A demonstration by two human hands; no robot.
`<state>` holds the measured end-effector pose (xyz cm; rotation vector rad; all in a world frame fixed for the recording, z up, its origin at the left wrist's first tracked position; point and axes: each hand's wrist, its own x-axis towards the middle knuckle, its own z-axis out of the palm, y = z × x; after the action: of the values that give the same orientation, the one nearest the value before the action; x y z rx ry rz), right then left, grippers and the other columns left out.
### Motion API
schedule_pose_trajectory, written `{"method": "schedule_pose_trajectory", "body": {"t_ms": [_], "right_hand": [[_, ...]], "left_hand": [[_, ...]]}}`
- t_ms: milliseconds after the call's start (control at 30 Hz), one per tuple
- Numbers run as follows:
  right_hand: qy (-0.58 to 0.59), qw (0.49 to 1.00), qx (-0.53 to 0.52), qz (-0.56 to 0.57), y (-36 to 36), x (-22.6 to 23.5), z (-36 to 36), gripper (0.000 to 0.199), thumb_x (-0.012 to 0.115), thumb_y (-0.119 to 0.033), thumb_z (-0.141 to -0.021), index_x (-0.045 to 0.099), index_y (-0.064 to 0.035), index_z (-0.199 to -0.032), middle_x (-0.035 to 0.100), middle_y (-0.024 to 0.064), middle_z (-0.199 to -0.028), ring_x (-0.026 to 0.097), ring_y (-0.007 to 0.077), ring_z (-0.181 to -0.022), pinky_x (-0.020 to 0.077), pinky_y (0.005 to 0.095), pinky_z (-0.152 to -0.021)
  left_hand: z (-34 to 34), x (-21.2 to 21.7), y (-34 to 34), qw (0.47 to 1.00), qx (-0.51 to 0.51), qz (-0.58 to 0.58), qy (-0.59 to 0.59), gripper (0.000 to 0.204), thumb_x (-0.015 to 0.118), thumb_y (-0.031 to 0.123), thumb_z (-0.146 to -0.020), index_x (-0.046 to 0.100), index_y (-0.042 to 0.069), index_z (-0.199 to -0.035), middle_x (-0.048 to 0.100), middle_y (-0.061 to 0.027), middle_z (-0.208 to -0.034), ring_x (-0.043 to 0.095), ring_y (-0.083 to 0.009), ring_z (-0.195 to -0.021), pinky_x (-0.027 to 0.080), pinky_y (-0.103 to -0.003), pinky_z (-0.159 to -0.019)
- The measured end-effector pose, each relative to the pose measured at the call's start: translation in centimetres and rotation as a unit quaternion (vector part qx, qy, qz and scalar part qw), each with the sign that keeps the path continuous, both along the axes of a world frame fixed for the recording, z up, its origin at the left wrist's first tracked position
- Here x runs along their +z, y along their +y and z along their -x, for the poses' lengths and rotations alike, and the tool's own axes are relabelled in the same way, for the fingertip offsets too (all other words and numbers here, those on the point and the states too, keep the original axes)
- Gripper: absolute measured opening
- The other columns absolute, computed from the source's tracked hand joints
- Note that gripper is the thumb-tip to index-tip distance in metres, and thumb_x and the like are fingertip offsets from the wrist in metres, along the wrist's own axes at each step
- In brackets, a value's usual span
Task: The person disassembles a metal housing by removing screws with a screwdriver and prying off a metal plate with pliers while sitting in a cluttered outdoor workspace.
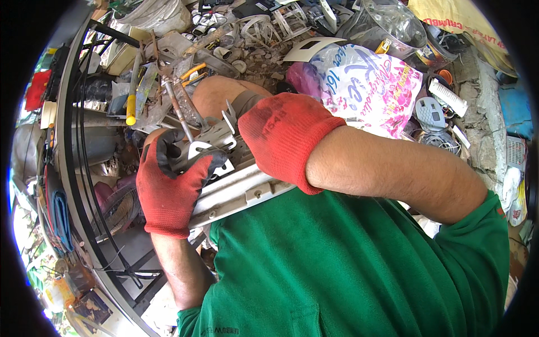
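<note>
Cluttered scrap yard; left hand [168, 185] grip closed round white metal casing [236, 194]; right hand [283, 137] pressing it.

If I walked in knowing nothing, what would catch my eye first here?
Most likely the two red work gloves at the centre: the left hand grips a long pale metal part held against the green shirt, while the right hand presses on its upper end. Behind them, a bright pink-and-white printed plastic bag stands out at upper right amid a heap of scrap, and a yellow-handled tool lies at upper left.
</note>
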<state>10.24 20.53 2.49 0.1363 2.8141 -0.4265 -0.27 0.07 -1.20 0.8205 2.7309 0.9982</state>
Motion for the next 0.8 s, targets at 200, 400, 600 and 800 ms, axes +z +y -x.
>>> {"method": "schedule_pose_trajectory", "body": {"t_ms": [200,400,600,800], "right_hand": [[0.033,0.999,0.017,0.011,-0.5,-2.3,0.4,0.020,0.063,-0.018,-0.089,0.077,-0.0031,-0.093,0.076,0.0203,-0.097,0.075,0.0361,-0.093,0.0607,0.0473,-0.078],[0.036,0.998,0.045,-0.010,0.8,-1.5,0.9,0.021,0.063,-0.013,-0.083,0.074,-0.0008,-0.097,0.074,0.0226,-0.100,0.073,0.0388,-0.096,0.0591,0.0466,-0.081],[-0.033,0.997,0.030,0.065,2.2,-2.3,2.2,0.024,0.065,-0.014,-0.079,0.073,0.0006,-0.095,0.073,0.0244,-0.097,0.073,0.0405,-0.094,0.0585,0.0462,-0.082],[0.003,0.998,0.042,0.044,0.4,-2.2,1.8,0.022,0.064,-0.015,-0.080,0.074,0.0003,-0.092,0.073,0.0241,-0.093,0.073,0.0407,-0.090,0.0587,0.0477,-0.080]], "left_hand": [[-0.2,-0.2,-0.2,1.000,0.012,-0.008,-0.014,0.067,0.096,0.032,-0.066,0.067,0.000,-0.117,0.072,-0.0149,-0.108,0.069,-0.0291,-0.096,0.054,-0.039,-0.087],[-0.3,0.4,0.2,0.998,-0.014,0.024,0.050,0.069,0.097,0.031,-0.064,0.067,-0.001,-0.118,0.071,-0.0157,-0.108,0.069,-0.0287,-0.097,0.054,-0.039,-0.087],[-0.3,-0.2,-0.6,0.999,-0.010,-0.025,0.021,0.070,0.097,0.029,-0.064,0.066,-0.001,-0.119,0.071,-0.0152,-0.109,0.069,-0.0275,-0.096,0.054,-0.038,-0.088],[-0.3,-0.1,-0.2,1.000,0.005,-0.025,0.004,0.069,0.097,0.026,-0.064,0.066,-0.001,-0.119,0.071,-0.0149,-0.111,0.069,-0.0257,-0.098,0.054,-0.037,-0.088]]}}
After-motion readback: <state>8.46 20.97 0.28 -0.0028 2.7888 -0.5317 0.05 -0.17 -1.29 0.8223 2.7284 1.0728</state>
